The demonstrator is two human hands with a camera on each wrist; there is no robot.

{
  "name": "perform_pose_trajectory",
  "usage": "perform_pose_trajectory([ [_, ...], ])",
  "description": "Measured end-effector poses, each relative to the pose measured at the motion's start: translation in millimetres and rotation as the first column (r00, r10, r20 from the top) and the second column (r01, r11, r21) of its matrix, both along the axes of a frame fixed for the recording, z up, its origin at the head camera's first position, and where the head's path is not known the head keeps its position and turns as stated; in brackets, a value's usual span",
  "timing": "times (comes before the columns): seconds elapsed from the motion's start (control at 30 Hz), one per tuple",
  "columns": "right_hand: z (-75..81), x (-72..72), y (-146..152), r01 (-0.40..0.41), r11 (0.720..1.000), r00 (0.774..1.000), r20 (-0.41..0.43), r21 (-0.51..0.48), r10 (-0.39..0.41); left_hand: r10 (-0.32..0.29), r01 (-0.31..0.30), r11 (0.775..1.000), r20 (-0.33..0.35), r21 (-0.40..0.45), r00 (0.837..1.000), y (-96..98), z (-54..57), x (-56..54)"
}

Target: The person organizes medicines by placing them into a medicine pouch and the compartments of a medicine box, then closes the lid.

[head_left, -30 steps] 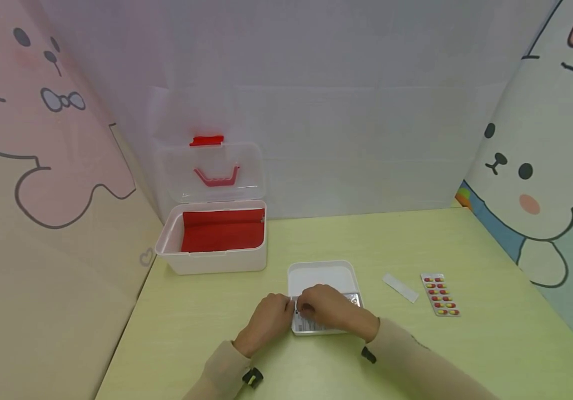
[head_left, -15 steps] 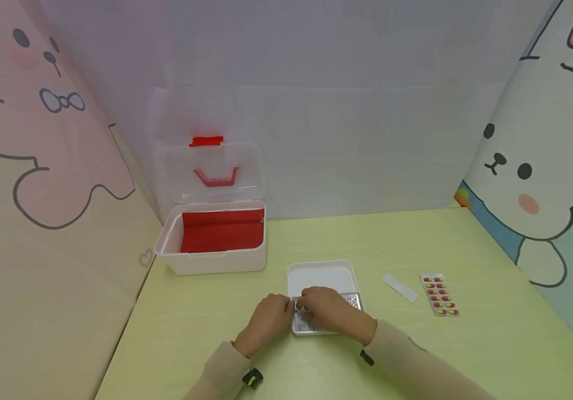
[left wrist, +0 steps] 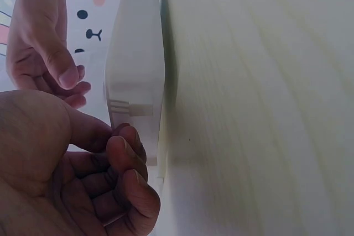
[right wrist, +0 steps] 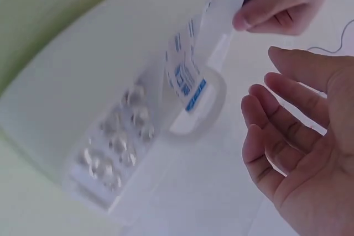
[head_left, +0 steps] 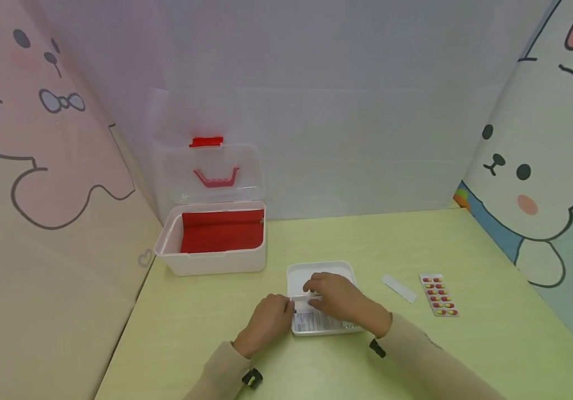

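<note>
A small white case [head_left: 296, 275] lies on the table with its lid raised. My left hand [head_left: 268, 321] pinches its left side near the hinge; the left wrist view shows the thumb and curled fingers [left wrist: 126, 156] at the case's edge. Over the case hovers my right hand [head_left: 341, 299], its fingers loosely bent and holding nothing, as the right wrist view confirms. Inside the case are a silver blister pack [right wrist: 116, 136] and a white packet with blue print [right wrist: 185, 75]. A rounded white piece [right wrist: 218, 100] stands beside the packet. My right hand hides part of the case in the head view.
A white box [head_left: 216, 263] with a red inside and a raised clear lid [head_left: 246, 164] stands at the back left. To the right lie a white strip [head_left: 399, 288] and a blister pack of red-and-yellow capsules [head_left: 439, 295]. Walls enclose the table's back and sides.
My right hand has lifted from the case's inside and its fingers have parted. Silver bubbles seen near the hinge now show by the front right edge. My left hand stays put.
</note>
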State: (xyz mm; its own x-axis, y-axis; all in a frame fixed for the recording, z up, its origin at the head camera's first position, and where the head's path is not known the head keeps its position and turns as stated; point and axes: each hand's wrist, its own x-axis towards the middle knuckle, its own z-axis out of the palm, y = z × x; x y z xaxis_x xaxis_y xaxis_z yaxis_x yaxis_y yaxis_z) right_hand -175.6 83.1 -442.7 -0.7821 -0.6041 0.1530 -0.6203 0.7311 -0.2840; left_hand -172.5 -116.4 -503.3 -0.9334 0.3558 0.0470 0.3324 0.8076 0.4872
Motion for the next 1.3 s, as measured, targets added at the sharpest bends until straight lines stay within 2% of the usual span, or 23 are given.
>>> perform_pose_trajectory([
  [0.27,9.9,-2.8,27,0.083,0.996,0.996,-0.042,-0.035,-0.084,0.008,-0.008,1.0,0.025,-0.001,1.0,0.5,0.5,-0.4],
  [0.4,13.3,-6.0,43,0.097,0.995,0.992,-0.083,-0.034,-0.099,0.017,-0.017,1.0,0.034,-0.003,0.999,0.7,0.7,-0.1],
  [0.77,14.4,-12.2,85,0.181,0.983,0.979,-0.09,-0.017,-0.181,0.023,-0.023,1.0,0.033,-0.001,0.999,1.0,0.6,0.6],
  [1.03,7.5,-14.3,115,0.26,0.966,0.965,-0.043,-0.004,-0.26,0.02,-0.02,1.0,0.035,-0.004,0.999,0.0,1.4,1.3],
  [1.3,1.2,-10.0,138,0.339,0.939,0.939,0.042,0.049,-0.341,0.028,-0.029,1.0,0.079,0.009,0.996,0.0,1.1,0.9],
])
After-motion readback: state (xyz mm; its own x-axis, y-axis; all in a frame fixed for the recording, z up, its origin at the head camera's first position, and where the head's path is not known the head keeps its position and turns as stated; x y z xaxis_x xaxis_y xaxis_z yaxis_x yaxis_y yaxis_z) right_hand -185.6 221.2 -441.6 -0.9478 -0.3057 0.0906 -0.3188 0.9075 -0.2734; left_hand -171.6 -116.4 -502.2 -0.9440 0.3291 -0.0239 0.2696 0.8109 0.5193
